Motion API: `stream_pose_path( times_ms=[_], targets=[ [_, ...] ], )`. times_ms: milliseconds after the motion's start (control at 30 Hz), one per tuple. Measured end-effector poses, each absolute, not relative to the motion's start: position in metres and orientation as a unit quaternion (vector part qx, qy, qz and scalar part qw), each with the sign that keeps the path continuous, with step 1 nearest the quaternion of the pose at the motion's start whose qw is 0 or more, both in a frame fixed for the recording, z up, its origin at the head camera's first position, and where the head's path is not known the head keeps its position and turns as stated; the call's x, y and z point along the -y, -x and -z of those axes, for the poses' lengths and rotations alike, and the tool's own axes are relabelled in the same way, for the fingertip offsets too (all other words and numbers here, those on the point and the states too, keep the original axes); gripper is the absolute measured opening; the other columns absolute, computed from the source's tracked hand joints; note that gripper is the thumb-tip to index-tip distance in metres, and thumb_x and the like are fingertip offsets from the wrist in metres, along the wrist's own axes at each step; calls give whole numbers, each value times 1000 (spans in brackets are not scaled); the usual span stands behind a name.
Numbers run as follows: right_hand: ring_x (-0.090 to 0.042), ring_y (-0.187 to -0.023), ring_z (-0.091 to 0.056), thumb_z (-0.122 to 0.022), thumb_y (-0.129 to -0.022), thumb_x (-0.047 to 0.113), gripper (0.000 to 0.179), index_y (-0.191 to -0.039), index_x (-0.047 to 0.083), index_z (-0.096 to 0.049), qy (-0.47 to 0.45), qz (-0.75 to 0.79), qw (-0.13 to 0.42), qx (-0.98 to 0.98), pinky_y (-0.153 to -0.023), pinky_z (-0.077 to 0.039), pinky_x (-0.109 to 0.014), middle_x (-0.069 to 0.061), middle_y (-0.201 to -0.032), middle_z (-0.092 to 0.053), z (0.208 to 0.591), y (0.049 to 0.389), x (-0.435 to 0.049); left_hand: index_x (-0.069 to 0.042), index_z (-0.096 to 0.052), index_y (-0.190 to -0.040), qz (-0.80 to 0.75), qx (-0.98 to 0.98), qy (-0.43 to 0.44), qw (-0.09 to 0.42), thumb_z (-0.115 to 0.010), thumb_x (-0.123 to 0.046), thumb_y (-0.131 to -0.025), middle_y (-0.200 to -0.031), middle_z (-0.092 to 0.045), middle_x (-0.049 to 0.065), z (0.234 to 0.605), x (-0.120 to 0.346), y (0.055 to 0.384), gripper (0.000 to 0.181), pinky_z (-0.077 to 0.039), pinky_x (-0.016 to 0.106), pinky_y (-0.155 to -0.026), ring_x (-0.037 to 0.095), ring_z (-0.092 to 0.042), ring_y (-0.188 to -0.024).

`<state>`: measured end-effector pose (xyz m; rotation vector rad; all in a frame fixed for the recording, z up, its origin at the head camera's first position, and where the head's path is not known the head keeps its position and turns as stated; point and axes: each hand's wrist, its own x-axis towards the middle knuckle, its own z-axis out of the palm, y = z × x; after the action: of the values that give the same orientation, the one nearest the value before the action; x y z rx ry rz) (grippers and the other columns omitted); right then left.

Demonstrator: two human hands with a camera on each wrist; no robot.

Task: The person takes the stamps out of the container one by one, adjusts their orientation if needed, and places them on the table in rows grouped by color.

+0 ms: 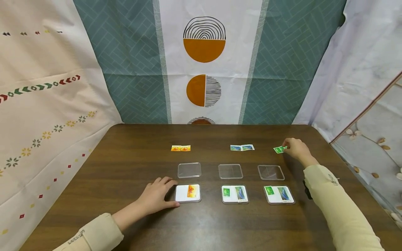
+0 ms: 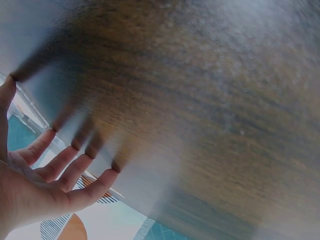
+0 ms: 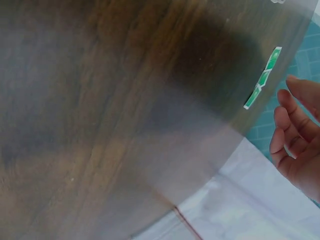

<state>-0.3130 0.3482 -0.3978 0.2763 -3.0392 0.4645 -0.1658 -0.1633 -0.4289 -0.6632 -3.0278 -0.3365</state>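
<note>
My left hand (image 1: 157, 196) rests at the left side of a clear case (image 1: 182, 198) with a white insert and an orange stamp (image 1: 193, 191). Its thumb lies by the lower left corner and its index finger by the upper one. In the left wrist view the fingers (image 2: 65, 164) are spread, fairly straight, with fingertips at the tabletop. My right hand (image 1: 296, 149) is over the green stamps (image 1: 278, 150) at the back right, overlapping their right end. In the right wrist view its fingers (image 3: 300, 125) bend loosely beside the green stamps (image 3: 264, 77), with a gap between.
Two more white-backed cases, middle (image 1: 232, 199) and right (image 1: 280, 199), each hold a green and a blue stamp. Behind the cases lie three clear plastic lids (image 1: 189, 170). Orange stamps (image 1: 180, 148) and blue stamps (image 1: 242, 147) lie farther back. Patterned curtains (image 1: 135, 62) border the table.
</note>
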Motion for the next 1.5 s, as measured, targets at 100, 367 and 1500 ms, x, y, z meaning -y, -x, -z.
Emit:
stream_pose_path(
  times_ms=[100,367,1500],
  targets=[
    [-32,-70,-60,-64,-79,3,13,-89,-5,-62,-101,-151,35,983,-62,-46,-47,-22,-80,-63,395,311,-345,-12,-59,-121,107,971,212,13,-77,-53,-68,-117,-59,9,429,164,166,69,-48,55,-76,31,-56,-106],
    [-31,-73,-61,-64,-83,3,13,-93,-4,-63,-122,-161,39,979,-64,-47,-47,-22,-84,-65,384,302,-333,-12,-59,-121,108,971,213,6,-77,-53,-69,-117,-59,9,429,164,166,69,-47,56,-77,32,-55,-106],
    [-5,-55,-41,-64,-87,8,5,-84,5,-65,-256,-180,96,945,-52,-36,-22,5,-63,-55,373,248,-239,-9,-58,-123,112,968,226,-10,-77,-52,-69,-117,-59,12,425,164,165,71,-49,56,-75,35,-56,-105]
  ],
)
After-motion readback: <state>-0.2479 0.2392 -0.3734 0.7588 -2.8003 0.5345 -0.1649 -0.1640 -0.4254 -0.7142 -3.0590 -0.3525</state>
